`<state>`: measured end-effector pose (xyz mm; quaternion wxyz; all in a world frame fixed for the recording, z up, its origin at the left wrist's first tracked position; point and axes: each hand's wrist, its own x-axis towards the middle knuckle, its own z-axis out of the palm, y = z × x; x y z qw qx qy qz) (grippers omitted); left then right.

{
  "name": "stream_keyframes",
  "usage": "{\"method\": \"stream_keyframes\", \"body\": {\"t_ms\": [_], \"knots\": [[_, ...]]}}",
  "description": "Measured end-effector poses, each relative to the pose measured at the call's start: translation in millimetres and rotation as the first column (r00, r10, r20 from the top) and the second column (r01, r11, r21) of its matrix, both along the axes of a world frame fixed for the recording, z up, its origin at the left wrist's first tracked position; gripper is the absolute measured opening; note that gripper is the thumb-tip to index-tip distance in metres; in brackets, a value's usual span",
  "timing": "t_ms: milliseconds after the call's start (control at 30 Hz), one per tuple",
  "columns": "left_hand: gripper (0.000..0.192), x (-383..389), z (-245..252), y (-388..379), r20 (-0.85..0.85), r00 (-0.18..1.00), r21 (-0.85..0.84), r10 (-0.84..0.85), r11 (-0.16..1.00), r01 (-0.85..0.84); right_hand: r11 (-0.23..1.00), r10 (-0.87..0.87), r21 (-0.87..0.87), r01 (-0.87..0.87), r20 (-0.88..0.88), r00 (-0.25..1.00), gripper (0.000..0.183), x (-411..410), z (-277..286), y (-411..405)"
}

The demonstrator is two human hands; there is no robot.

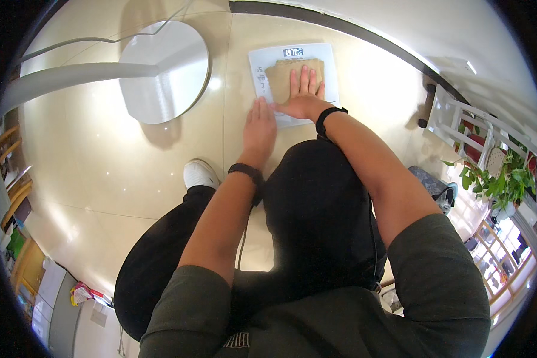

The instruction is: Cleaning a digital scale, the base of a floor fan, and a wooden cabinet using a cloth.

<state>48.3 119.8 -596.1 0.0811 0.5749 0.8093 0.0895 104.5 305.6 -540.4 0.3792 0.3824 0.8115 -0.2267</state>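
A white bathroom scale lies on the floor in front of me, its small display showing digits. On top of it rests a ragged-edged brown cloth or sheet of paper. My right hand presses flat on this brown piece with spread fingers, gripping nothing. At the scale's lower left edge is my left hand. Its fingers are straight and close together, with the tips at the rim. Whether they pinch the edge cannot be seen. Handwritten-looking marks run down the scale's left side.
A round metal base with a pale pole stands to the left, a grey cable crossing behind it. A dark baseboard borders the wall beyond the scale. To the right are a white wheeled rack and a leafy plant.
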Motion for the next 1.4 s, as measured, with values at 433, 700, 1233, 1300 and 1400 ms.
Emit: {"method": "stream_keyframes", "body": {"t_ms": [433,700,1233,1300,1400], "knots": [[0.044,-1,-5,0,0.05,0.999,0.003,-0.002,1.0,0.002,0.999,-0.018,-0.043,0.022,0.1,0.995,0.137,-11,2,5],[0.043,-2,-14,1,0.089,0.996,0.024,0.027,0.999,-0.03,0.994,-0.03,-0.096,0.047,0.171,0.985,0.141,-19,-1,14],[0.044,-3,-17,2,0.053,0.998,-0.021,-0.031,0.999,0.032,0.993,-0.012,-0.118,0.03,0.153,0.988,0.143,-15,-6,21],[0.046,-2,-21,1,0.028,0.999,-0.051,-0.037,0.998,0.038,0.992,-0.01,-0.122,0.028,0.147,0.989,0.143,-14,-7,21],[0.045,1,-22,3,0.047,0.999,-0.025,-0.008,1.0,0.009,0.992,-0.007,-0.123,0.022,0.122,0.993,0.141,-13,-10,21]]}}
